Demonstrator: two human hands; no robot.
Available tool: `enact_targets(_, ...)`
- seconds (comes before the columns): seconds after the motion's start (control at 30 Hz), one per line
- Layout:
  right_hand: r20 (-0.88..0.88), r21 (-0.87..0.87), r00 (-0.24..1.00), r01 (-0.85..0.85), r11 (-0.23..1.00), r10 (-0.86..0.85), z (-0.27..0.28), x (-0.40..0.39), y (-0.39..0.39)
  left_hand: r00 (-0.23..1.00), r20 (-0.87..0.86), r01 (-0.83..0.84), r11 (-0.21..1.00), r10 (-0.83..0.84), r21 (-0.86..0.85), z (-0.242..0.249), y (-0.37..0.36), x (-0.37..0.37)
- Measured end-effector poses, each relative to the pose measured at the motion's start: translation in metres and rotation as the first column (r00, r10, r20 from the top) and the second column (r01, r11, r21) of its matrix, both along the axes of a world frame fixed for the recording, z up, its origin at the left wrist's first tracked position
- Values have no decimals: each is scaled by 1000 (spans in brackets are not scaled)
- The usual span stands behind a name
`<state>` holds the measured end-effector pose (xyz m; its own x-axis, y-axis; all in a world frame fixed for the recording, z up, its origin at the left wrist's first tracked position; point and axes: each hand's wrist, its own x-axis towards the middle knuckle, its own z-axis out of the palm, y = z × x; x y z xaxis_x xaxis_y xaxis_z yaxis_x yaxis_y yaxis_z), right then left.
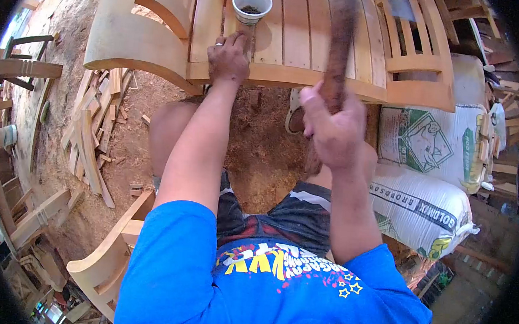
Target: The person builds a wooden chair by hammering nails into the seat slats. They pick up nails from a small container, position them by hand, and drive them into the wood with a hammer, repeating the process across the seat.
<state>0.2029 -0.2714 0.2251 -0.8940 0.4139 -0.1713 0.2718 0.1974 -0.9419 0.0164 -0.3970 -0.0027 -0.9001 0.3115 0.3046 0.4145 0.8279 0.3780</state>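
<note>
My left hand (228, 58), a ring on one finger, rests at the front of a slatted wooden bench seat (296, 42). Its fingertips are pinched against a slat, and whatever is between them is too small to make out. Just beyond them a white plastic cup (252, 7) stands on the slats with small dark bits inside. My right hand (339, 128) is wrapped around the dark wooden handle of what looks like a hammer (340, 54), raised over the seat. The handle is smeared by motion, and its upper end runs to the top edge of view.
Curved wooden armrests (137, 30) flank the seat. Wood offcuts (95, 128) lie on the dirt floor at left, near a curved wooden frame (111, 260). Printed white sacks (420, 207) are stacked at right. My knees are close under the seat's front edge.
</note>
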Motion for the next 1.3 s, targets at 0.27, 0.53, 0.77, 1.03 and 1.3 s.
enact_targets(0.27,136,410,989,-110,905,59,-159,18,15,1000,12,-24,1000,24,1,-4,2,-5)
enact_targets(0.53,-29,214,992,-111,970,120,-64,1,-8,999,-47,-10,997,14,78,-9,3,-5)
enact_targets(0.77,233,257,970,-126,958,65,-160,13,8,1000,-2,-18,1000,18,-6,3,1,0)
enact_targets(1.03,-4,40,1000,-14,999,14,-88,5,7,999,-44,-21,999,23,39,-4,2,-4)
enact_targets(1.3,262,332,965,-90,939,0,-124,6,11,999,6,-39,999,39,-2,-2,8,-12)
